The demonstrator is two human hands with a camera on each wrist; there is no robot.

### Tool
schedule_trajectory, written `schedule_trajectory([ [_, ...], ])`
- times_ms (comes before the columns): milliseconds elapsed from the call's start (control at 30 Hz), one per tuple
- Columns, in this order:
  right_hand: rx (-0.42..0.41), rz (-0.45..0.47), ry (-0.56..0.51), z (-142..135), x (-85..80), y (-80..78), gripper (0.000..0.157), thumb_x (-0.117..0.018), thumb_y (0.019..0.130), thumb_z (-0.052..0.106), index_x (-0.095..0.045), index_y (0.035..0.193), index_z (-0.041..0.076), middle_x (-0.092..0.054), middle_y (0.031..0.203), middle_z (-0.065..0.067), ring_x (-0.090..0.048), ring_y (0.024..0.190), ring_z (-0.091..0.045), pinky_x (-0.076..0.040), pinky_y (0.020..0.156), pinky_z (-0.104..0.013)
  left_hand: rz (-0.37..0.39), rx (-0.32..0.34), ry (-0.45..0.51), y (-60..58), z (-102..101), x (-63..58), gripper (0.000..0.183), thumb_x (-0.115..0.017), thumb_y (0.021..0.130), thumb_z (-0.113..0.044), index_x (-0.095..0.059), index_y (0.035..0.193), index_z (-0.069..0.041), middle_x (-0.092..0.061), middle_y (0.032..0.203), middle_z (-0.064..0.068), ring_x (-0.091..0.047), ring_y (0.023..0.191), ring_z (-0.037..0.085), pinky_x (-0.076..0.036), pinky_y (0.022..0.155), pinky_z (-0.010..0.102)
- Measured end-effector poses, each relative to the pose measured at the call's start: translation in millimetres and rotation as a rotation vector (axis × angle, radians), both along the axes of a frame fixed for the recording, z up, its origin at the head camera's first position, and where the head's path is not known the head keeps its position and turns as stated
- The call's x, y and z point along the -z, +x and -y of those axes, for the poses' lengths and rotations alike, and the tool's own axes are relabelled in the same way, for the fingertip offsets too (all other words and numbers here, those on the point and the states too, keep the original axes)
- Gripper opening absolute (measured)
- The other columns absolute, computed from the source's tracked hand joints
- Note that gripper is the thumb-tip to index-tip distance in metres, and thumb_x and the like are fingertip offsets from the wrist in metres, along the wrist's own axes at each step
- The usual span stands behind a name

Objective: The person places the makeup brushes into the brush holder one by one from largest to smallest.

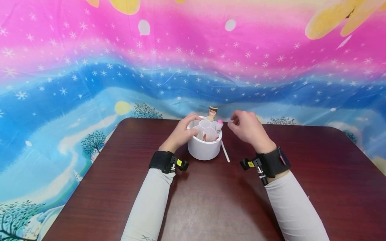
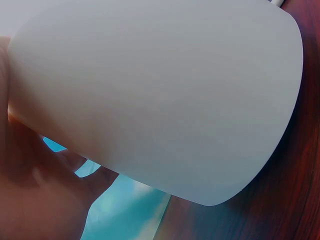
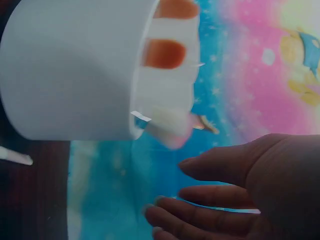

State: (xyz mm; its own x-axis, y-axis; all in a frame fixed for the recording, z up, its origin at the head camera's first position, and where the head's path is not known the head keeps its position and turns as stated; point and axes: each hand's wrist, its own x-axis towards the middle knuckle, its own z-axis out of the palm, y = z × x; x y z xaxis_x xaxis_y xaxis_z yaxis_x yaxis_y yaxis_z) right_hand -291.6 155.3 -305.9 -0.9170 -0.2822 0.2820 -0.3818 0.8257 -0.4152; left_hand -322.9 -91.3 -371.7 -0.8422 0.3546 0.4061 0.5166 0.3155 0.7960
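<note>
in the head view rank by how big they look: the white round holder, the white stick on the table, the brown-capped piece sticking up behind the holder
1. white round holder, gripped by the left hand
2. white stick, long but thin
3. brown-capped piece, partly hidden and farther off, so close to the stick and unsure

The white holder (image 2: 160,95) fills the left wrist view, hiding most of the left hand (image 2: 35,195); its contents blur
</note>
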Motion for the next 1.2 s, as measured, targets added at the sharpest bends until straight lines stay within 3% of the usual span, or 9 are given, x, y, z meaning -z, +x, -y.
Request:
schedule_trajectory([
  [233,-0.006,0.153,0.076,-6,11.7,-7.0,0.028,-0.064,0.084,0.019,-0.061,0.104,-0.001,-0.065,0.095,-0.014,-0.059,0.087,-0.026,-0.047,0.075,-0.046,0.004,-0.004,-0.001,0.0,0,0.4,0.041,-0.054,0.068,-0.004,-0.062,0.106,-0.017,-0.051,0.117,-0.007,-0.042,0.108,0.012,-0.037,0.089,0.044],
  [433,-0.019,0.206,0.134,-5,22.0,-13.0,0.024,-0.066,0.081,0.017,-0.063,0.096,0.000,-0.064,0.087,-0.010,-0.058,0.078,-0.024,-0.048,0.070,-0.044,0.008,-0.007,0.001,-0.1,0,1.0,0.042,-0.055,0.068,-0.004,-0.062,0.107,-0.017,-0.051,0.116,-0.007,-0.043,0.108,0.012,-0.038,0.089,0.044],
  [633,-0.074,0.303,0.259,4,34.6,-17.7,0.020,-0.067,0.081,0.021,-0.064,0.092,0.005,-0.061,0.085,-0.008,-0.054,0.076,-0.024,-0.046,0.067,-0.041,0.004,-0.010,-0.002,-0.8,0,0.9,0.041,-0.055,0.068,-0.004,-0.062,0.107,-0.016,-0.051,0.117,-0.006,-0.043,0.109,0.012,-0.038,0.090,0.044],
  [800,-0.065,0.373,0.336,10,42.5,-17.2,0.018,-0.068,0.081,0.022,-0.063,0.088,0.006,-0.058,0.082,-0.008,-0.052,0.074,-0.024,-0.045,0.063,-0.039,-0.002,0.002,0.006,-0.5,-1,0.4,0.042,-0.054,0.068,-0.003,-0.063,0.108,-0.013,-0.052,0.117,-0.002,-0.043,0.110,0.017,-0.037,0.090,0.046],
  [867,-0.069,0.394,0.347,12,45.4,-16.8,0.016,-0.067,0.081,0.020,-0.062,0.087,0.007,-0.057,0.082,-0.008,-0.051,0.074,-0.024,-0.045,0.062,-0.039,-0.003,0.014,0.016,2.0,-1,-2.1,0.041,-0.054,0.069,-0.001,-0.062,0.108,-0.011,-0.052,0.118,0.001,-0.043,0.112,0.022,-0.036,0.090,0.048],
  [1100,-0.062,0.413,0.394,17,51.4,-14.4,0.012,-0.067,0.077,0.014,-0.058,0.083,0.009,-0.056,0.080,-0.007,-0.052,0.071,-0.023,-0.044,0.061,-0.039,0.003,0.037,0.031,28.6,-2,-28.1,0.040,-0.051,0.070,0.003,-0.060,0.109,0.002,-0.051,0.119,0.015,-0.041,0.114,0.035,-0.034,0.093,0.052],
  [1200,-0.052,0.422,0.413,18,52.1,-13.1,0.011,-0.066,0.076,0.011,-0.057,0.082,0.008,-0.056,0.079,-0.008,-0.053,0.070,-0.022,-0.045,0.059,-0.038,0.000,0.031,0.029,26.1,-1,-25.6,0.040,-0.052,0.070,0.003,-0.061,0.109,0.000,-0.052,0.120,0.013,-0.041,0.114,0.033,-0.034,0.093,0.052],
])
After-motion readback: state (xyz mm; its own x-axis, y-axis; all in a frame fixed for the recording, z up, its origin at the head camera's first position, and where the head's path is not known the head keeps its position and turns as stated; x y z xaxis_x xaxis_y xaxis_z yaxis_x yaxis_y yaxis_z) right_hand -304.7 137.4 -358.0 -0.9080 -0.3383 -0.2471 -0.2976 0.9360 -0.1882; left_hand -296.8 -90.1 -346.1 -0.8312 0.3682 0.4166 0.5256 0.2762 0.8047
